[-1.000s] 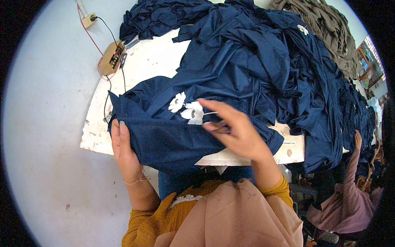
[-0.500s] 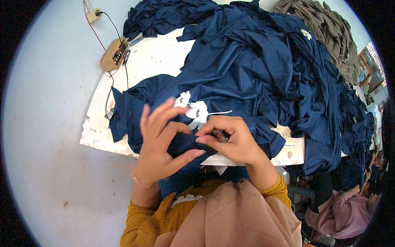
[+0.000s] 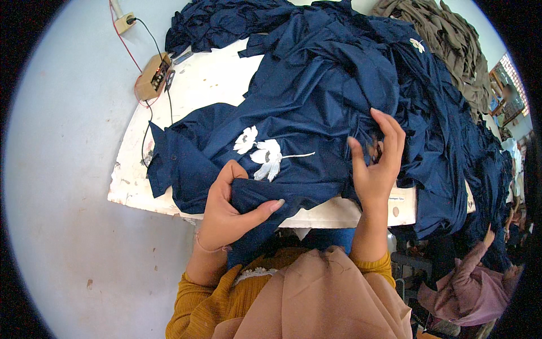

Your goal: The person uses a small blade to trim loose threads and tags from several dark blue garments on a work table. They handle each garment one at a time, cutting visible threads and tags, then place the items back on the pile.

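Navy blue fabric (image 3: 307, 121), seemingly a garment, lies spread and creased over the table in front of me. White flower appliqués (image 3: 266, 158) with dark centres sit on it, one trailing a pale stem. My left hand (image 3: 228, 203) is closed on the near edge of the cloth, thumb on top and fingers partly hidden by a fold. To the right, my right hand (image 3: 379, 161) hovers over the fabric with thumb and forefinger wide apart. A small brownish patch shows between its fingers, too blurred to name.
A white tabletop (image 3: 217, 73) shows at the left and front edge. A wooden box with wires (image 3: 152, 78) stands at its left rim, below a wall socket (image 3: 124, 22). Grey-brown cloth (image 3: 437, 34) is heaped at back right. A co-worker in mauve (image 3: 471, 288) is at lower right.
My right hand has let go of the cloth edge and moved right and up, its fingers spreading. The left hand has lowered its raised fingers under the fabric. The co-worker's arm now reaches up.
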Demonstrator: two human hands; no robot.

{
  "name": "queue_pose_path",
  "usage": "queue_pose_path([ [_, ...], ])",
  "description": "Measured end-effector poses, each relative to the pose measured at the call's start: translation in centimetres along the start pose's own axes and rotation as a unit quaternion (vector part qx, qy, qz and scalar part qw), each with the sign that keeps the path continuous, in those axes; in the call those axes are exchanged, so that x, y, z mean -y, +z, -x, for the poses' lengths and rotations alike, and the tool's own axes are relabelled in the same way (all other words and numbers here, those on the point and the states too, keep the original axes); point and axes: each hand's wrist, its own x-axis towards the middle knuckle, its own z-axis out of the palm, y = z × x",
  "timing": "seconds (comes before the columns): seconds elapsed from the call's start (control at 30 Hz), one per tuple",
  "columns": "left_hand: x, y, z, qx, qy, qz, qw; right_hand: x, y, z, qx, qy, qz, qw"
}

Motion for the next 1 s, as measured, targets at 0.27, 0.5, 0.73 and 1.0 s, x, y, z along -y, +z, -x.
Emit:
queue_pose_path([
  [0.27, 0.2, 0.7, 0.1, -0.021, 0.018, -0.017, 0.999, 4.8, 0.1, 2.5, 0.192, -0.167, -0.124, 0.959],
  [0.5, -0.6, 0.7, 0.0, -0.042, 0.022, -0.024, 0.999, 3.4, 0.2, 1.6, 0.215, 0.016, -0.257, 0.942],
  [0.73, 0.0, 0.0, -0.2, -0.051, 0.154, -0.022, 0.986, -0.2, -1.6, 1.6, 0.325, 0.024, -0.289, 0.900],
  [1.0, 1.2, -2.3, -0.8, 0.037, 0.300, -0.014, 0.953, -0.7, -2.6, 0.9, 0.067, 0.018, -0.082, 0.994],
])
